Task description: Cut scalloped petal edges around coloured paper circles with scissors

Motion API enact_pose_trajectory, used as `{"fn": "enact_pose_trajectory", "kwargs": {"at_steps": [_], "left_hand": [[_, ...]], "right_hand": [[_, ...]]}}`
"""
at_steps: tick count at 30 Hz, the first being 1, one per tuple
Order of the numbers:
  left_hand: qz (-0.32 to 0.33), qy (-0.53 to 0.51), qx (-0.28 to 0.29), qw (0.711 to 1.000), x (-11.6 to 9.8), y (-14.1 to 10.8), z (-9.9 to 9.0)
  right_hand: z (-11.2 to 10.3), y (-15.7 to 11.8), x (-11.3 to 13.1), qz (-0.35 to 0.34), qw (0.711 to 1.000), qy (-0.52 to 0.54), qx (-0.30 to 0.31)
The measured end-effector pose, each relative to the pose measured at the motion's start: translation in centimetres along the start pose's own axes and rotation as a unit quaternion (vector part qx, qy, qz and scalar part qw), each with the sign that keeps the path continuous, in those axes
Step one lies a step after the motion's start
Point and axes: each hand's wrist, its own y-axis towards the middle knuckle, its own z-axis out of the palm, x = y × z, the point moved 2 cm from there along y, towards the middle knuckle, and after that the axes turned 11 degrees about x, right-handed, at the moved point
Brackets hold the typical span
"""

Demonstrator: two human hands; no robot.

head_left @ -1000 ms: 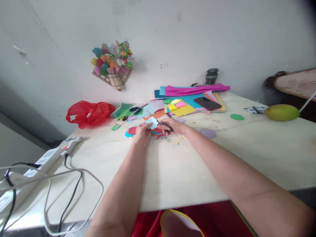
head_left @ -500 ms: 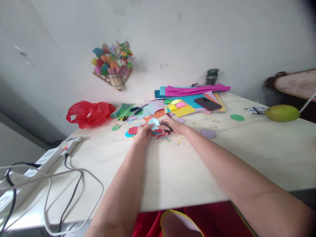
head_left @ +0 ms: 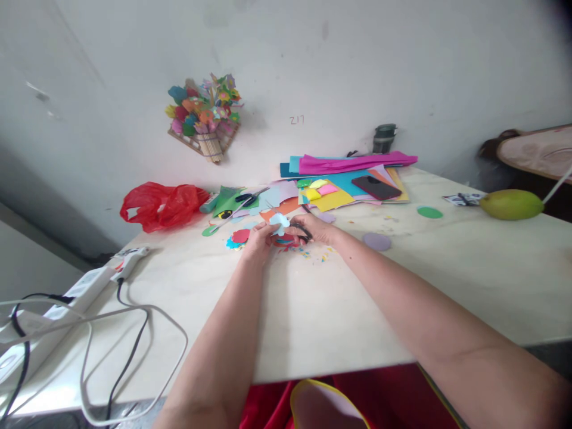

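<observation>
Between finger and thumb, my left hand pinches a light blue paper cutout with a scalloped edge. My right hand is closed round the black handles of scissors; their blades lie at or behind the cutout, and I cannot tell whether they touch it. Under the hands are red paper pieces and small coloured scraps. Just left of my left hand, a red cutout rests over a blue one.
Coloured sheets with a phone on them lie at the back. A second pair of scissors sits near a red plastic bag. Purple and green discs are at right, a power strip with cables at left.
The light blue cutout has turned slightly in my left hand, and its lobed outline shows more plainly. Both arms stay almost where they were.
</observation>
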Motion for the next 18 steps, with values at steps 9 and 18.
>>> {"fn": "enact_pose_trajectory", "kwargs": {"at_steps": [9, 18], "left_hand": [[0.001, 0.003, -0.005, 1.0, -0.02, 0.02, -0.07], [-0.001, 0.0, -0.014, 1.0, -0.16, -0.05, 0.11]], "right_hand": [[0.27, 0.14, -0.02, 0.001, 1.0, 0.01, -0.001], [-0.5, -0.04, 0.18, -0.026, 0.999, 0.012, -0.041]]}}
